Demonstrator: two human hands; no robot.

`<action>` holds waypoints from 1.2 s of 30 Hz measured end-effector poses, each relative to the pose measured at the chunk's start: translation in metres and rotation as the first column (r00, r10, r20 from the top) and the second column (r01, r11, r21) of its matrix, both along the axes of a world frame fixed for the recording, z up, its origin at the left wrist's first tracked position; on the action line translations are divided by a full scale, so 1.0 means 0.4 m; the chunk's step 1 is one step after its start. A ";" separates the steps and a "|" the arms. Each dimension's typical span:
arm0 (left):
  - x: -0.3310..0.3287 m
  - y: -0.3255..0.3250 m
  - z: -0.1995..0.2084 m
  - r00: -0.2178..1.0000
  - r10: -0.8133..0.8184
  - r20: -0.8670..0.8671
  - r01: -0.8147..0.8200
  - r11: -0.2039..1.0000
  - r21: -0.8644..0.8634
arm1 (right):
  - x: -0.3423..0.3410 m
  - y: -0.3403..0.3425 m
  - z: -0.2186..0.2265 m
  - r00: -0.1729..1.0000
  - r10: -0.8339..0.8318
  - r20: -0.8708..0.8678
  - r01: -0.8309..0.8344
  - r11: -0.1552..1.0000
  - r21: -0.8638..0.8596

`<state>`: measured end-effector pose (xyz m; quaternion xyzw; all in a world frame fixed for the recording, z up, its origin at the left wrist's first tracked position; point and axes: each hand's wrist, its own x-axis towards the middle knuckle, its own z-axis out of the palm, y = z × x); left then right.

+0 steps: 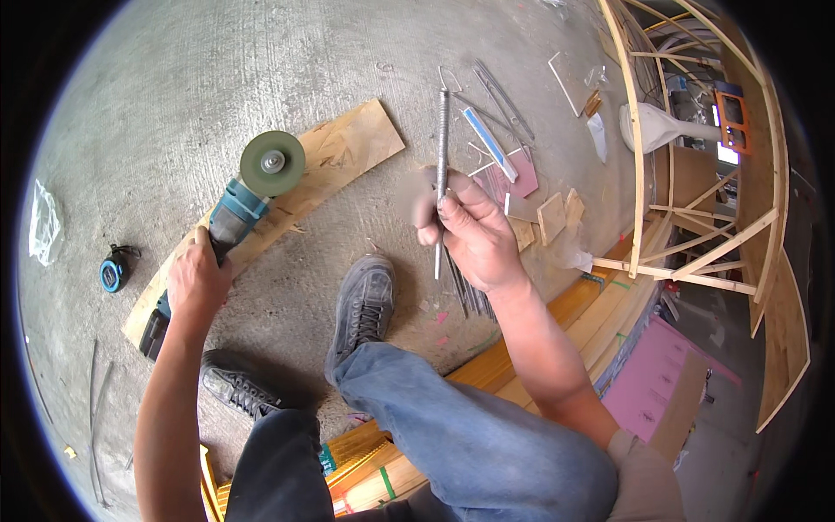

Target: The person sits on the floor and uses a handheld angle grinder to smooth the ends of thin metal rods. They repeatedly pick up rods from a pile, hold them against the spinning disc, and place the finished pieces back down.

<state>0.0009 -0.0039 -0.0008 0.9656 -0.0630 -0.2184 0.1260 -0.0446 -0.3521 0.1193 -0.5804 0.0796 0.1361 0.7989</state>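
Note:
My left hand (197,277) is wrapped round the body of a teal and black cordless angle grinder (233,216). The grinder lies over a wooden board (352,139), its flat green-grey disc (287,161) facing up. Raised in front of me, my right hand (474,228) pinches a thin metal rod (443,130) between thumb and fingers. The rod stands nearly upright, ribbed along its upper part and smoother at its lower end. Part of it is hidden by the fingers. Several thin dark rods (465,291) show on the floor below that hand.
A blue tape measure (113,271) and clear plastic (43,224) lie at the left. Beyond my right hand are a blue-white strip (490,143), metal rods (504,100) and wood offcuts (551,217). Long planks (574,317) and a wooden frame (639,174) stand right.

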 end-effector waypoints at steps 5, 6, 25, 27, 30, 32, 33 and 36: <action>0.003 -0.003 0.009 1.000 0.012 -0.019 -0.012 1.000 0.016 | -0.005 -0.001 0.029 0.995 -0.010 -0.099 0.015 0.999 0.047; 0.003 -0.004 0.008 1.000 0.015 -0.024 -0.014 1.000 0.015 | -0.005 -0.003 0.030 0.994 -0.009 -0.113 0.017 0.998 0.063; 0.000 -0.003 -0.001 0.998 -0.029 0.051 0.028 0.999 0.023 | -0.009 -0.014 0.020 0.970 0.005 -0.244 0.071 0.950 0.305; -0.001 -0.001 -0.003 0.998 -0.037 0.060 0.035 0.999 0.020 | -0.011 -0.017 0.016 0.969 -0.003 -0.249 0.083 0.947 0.310; -0.001 0.000 -0.002 0.999 -0.018 0.041 0.017 1.000 0.015 | -0.011 -0.011 0.017 0.966 -0.020 -0.259 0.107 0.940 0.325; 0.003 -0.006 0.009 1.000 0.017 -0.008 -0.017 1.000 0.011 | -0.008 -0.015 0.014 0.969 0.005 -0.246 0.068 0.955 0.288; 0.003 -0.008 0.009 1.000 0.019 -0.008 -0.018 1.000 0.011 | -0.006 -0.018 0.012 0.971 0.017 -0.240 0.049 0.962 0.268; 0.003 -0.010 0.010 1.000 0.022 -0.011 -0.021 1.000 0.011 | -0.008 -0.025 -0.006 0.982 -0.009 -0.190 0.065 0.955 0.290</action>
